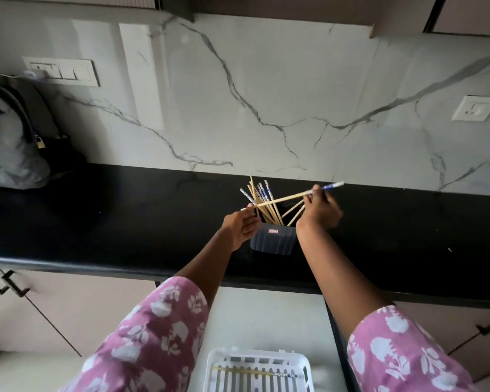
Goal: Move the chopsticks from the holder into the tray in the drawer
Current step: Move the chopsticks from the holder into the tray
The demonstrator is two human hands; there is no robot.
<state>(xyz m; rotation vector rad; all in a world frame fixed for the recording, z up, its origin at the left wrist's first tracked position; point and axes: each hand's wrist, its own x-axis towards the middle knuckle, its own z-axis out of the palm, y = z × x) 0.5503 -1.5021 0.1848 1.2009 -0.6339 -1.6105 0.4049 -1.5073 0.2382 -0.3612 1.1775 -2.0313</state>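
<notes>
Right hand (321, 212): clamped on the patterned end of one chopstick (286, 198), held level above the holder (273, 240).
Left hand (242, 226): pinching its plain tip.
Risk: it may snag the upright chopsticks (262, 200), tipping the holder.
Tray (259, 369): near, in the open drawer (266, 315), one chopstick inside.
Tabletop (125, 222): bag (12, 137) far left, well apart.

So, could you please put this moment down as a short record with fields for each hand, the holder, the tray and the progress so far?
left hand: pinches the bare end of the lifted chopstick
right hand: grips the same chopstick near its blue patterned end
lifted chopstick: held almost level above the holder
holder: dark, on the black counter, several chopsticks standing in it
tray: white, slotted, in the open drawer below the counter
progress: at least one chopstick lies in the tray
</notes>
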